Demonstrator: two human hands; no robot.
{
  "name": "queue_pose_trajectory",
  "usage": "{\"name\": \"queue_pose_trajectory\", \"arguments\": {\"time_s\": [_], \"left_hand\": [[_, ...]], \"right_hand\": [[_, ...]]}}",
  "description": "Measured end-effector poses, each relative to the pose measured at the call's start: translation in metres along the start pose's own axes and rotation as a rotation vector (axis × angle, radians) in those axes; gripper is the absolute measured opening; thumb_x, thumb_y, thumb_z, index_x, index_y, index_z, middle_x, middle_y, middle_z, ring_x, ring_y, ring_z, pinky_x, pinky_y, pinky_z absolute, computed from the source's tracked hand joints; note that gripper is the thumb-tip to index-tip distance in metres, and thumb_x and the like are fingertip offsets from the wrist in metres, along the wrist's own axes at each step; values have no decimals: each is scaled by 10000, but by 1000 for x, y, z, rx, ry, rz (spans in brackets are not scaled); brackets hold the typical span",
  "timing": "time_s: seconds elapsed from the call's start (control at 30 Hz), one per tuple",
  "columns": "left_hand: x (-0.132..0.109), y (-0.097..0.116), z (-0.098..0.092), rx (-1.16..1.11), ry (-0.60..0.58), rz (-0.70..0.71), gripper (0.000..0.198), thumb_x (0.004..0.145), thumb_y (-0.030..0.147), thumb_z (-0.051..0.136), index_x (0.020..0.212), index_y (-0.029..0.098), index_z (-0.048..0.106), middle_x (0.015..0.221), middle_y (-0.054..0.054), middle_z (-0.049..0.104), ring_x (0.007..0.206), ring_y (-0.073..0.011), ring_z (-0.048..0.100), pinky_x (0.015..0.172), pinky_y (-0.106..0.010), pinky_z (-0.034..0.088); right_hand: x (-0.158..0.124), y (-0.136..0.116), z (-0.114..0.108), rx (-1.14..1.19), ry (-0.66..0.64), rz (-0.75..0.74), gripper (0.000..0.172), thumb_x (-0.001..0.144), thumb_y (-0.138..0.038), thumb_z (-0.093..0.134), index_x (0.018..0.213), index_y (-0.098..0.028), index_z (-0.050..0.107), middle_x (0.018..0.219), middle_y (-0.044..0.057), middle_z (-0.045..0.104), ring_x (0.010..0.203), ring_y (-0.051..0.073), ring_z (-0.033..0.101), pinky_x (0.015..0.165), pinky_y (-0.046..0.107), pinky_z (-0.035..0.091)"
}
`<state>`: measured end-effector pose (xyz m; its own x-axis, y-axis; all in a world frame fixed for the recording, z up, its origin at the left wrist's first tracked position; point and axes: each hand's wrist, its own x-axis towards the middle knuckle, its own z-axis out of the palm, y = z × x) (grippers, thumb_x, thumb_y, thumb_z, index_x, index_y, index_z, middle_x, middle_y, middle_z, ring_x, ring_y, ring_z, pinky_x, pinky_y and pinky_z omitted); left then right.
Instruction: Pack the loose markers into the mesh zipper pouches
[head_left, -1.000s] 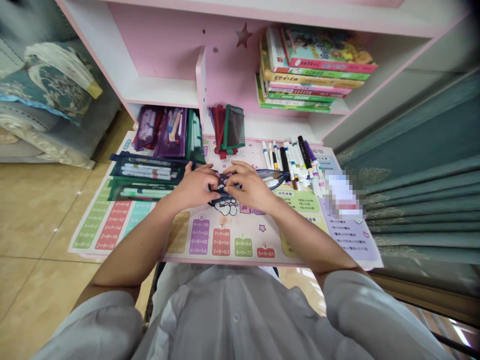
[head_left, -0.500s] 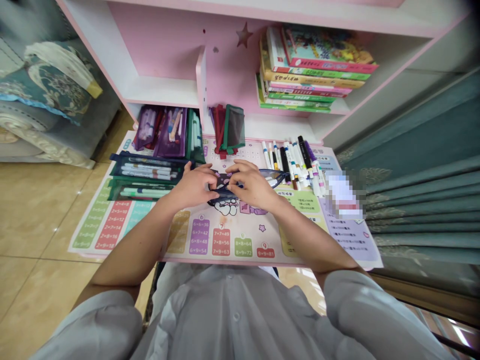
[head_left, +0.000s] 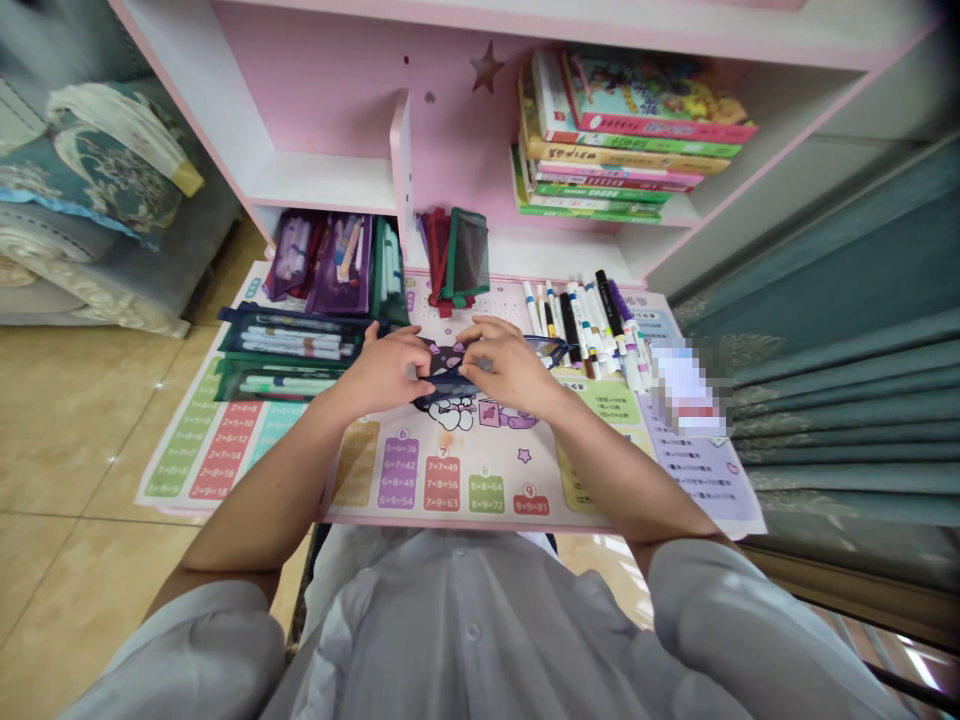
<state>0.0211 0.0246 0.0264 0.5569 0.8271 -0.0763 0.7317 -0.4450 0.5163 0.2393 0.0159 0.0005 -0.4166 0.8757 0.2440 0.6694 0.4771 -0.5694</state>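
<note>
Closer together now, the left hand (head_left: 382, 372) and right hand (head_left: 511, 370) pinch a dark mesh pouch (head_left: 446, 385), the fingers (head_left: 480, 335) gripping it firmly just above a cartoon picture (head_left: 454, 412) on the times-table mat (head_left: 487, 445). If the fingers slip, the pouch could drop or its end could bump the markers (head_left: 592, 330) close by. Its long side runs left to right, and its thin end points right, tipped slightly up.
</note>
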Motion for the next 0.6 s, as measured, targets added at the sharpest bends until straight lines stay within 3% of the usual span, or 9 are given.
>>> {"name": "queue_pose_trajectory", "arguments": {"time_s": [0.6], "left_hand": [[-1,-3,-2,6,-6,9,234,737,192,751,628,164,546,1065,-29,738,1409,-375,447,1142,-746,88]], "right_hand": [[1,2,-7,-17,-19,50,175,820,-219,622,647,-219,651,1162,63,705,1321,348,515,1098,628,361]]}}
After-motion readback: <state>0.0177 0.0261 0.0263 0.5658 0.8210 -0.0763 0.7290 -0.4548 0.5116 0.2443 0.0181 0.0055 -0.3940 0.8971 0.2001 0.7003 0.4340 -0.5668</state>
